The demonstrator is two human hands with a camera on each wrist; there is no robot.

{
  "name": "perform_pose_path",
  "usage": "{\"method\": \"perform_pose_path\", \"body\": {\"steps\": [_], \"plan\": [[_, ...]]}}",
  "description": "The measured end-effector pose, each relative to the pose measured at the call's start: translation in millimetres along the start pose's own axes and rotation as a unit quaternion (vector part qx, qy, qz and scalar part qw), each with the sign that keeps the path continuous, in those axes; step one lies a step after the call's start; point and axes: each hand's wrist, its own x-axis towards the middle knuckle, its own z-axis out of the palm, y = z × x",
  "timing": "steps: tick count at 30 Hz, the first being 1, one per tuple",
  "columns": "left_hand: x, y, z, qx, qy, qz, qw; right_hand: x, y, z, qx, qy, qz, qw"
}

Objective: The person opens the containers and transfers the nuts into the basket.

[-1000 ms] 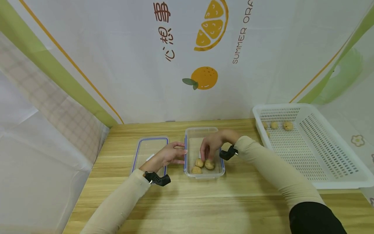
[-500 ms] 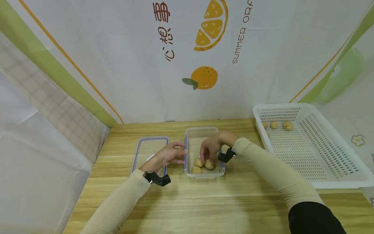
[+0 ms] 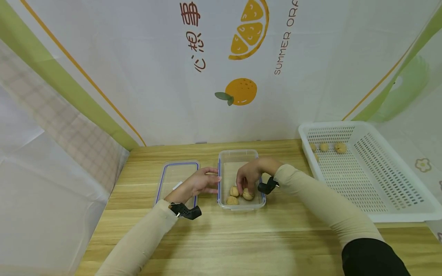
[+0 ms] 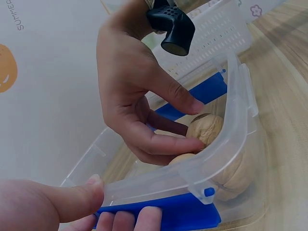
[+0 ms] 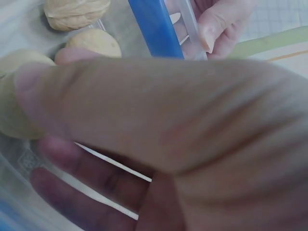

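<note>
A clear plastic box (image 3: pixel 238 207) with blue edge strips stands uncovered in the middle of the table. Inside it my right hand (image 3: pixel 249 173) pinches a walnut (image 3: pixel 248 194) between thumb and fingers, low near the front end. Two more walnuts lie beside it: one walnut (image 3: pixel 234 191) just left, another walnut (image 3: pixel 232 200) by the front wall. My left hand (image 3: pixel 200 181) holds the box's left side; in the left wrist view its thumb lies at the rim and its fingertips rest on the blue strip (image 4: pixel 185 214).
A clear lid (image 3: pixel 181 165) with a blue seal lies left of the box, partly under the left hand. At the right stands a white perforated basket (image 3: pixel 367 184) with several walnuts (image 3: pixel 340 148) in its far left corner. A printed cloth (image 3: pixel 165 103) hangs behind the wooden table (image 3: pixel 221 245).
The right hand has lowered slightly onto the walnut in the box, and the walnut beside it has shifted a little left. The left hand has stayed at the box's side.
</note>
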Motion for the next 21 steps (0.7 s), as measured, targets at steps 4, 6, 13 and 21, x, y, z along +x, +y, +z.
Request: {"method": "perform_pose_path", "body": {"steps": [4, 6, 13, 21], "plan": [[-0.3, 0.2, 0.7, 0.001, 0.001, -0.001, 1.0, 0.3, -0.5, 1.7, -0.002, 0.004, 0.0, 1.0], [-0.3, 0.1, 1.1, 0.002, 0.001, -0.001, 1.0, 0.4, -1.1, 2.9, -0.004, 0.007, 0.002, 1.0], [0.5, -1.7, 0.3, 0.0, 0.0, 0.001, 1.0, 1.9, -1.5, 5.1, 0.0, 0.019, 0.015, 0.9997], [1.1, -3.4, -1.5, -0.004, -0.009, 0.005, 0.9999, 2.7, -2.0, 4.4, 0.008, 0.007, 0.006, 0.9999]]}}
